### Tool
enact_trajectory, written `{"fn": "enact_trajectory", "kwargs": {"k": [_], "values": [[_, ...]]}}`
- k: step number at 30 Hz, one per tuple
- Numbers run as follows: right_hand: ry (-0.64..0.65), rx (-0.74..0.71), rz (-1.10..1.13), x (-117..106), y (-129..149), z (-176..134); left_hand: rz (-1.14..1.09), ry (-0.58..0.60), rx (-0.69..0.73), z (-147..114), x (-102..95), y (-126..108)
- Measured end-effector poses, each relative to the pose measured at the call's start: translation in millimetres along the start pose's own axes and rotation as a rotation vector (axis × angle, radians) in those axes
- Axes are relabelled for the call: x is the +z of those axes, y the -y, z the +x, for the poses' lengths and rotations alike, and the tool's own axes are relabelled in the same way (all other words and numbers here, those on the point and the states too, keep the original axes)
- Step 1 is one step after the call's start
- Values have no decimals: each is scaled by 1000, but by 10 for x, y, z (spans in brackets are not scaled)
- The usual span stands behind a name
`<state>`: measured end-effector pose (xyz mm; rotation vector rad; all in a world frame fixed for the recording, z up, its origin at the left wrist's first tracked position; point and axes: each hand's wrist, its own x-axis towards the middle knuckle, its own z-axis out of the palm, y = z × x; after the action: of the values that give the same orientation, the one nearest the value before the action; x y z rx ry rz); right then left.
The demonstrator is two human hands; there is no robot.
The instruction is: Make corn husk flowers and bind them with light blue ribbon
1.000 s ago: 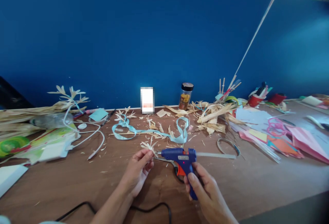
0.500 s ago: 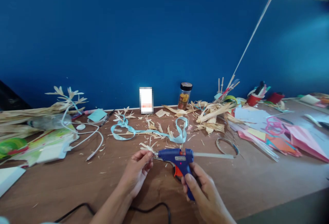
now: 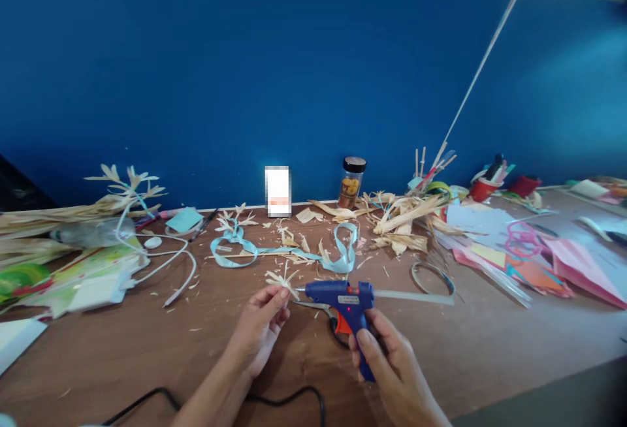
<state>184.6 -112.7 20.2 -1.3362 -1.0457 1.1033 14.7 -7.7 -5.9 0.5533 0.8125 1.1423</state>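
Note:
My left hand point(image 3: 267, 322) pinches a small pale flower of dried husk strips point(image 3: 283, 279), its petals spread out above my fingertips. In my right hand point(image 3: 385, 352) is a blue glue gun point(image 3: 337, 292) with an orange trigger, held by its handle. A small red light glows on its side, and a clear glue stick point(image 3: 416, 296) sticks out of its back. The metal nozzle points left, close to the flower; whether they touch I cannot tell. Scissors point(image 3: 313, 305) lie on the table, partly hidden behind the gun.
Light blue ribbon point(image 3: 289, 251) curls across the table behind my hands. A black-lidded jar point(image 3: 351, 182) and dried husks point(image 3: 401, 218) stand and lie at the back. Papers and pink scissors point(image 3: 524, 239) are at right. A white cable point(image 3: 189, 264) lies left; a black cord point(image 3: 289, 401) runs in front.
My right hand has drawn the glue gun slightly to the right, so its nozzle tip now shows beside the flower. My left hand has barely moved.

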Motion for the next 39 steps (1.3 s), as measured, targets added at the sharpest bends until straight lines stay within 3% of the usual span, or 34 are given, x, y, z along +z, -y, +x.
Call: {"fn": "enact_trajectory", "kwargs": {"k": [39], "values": [[23, -2, -15, 16, -24, 3, -45, -24, -36, 14, 10, -22]]}}
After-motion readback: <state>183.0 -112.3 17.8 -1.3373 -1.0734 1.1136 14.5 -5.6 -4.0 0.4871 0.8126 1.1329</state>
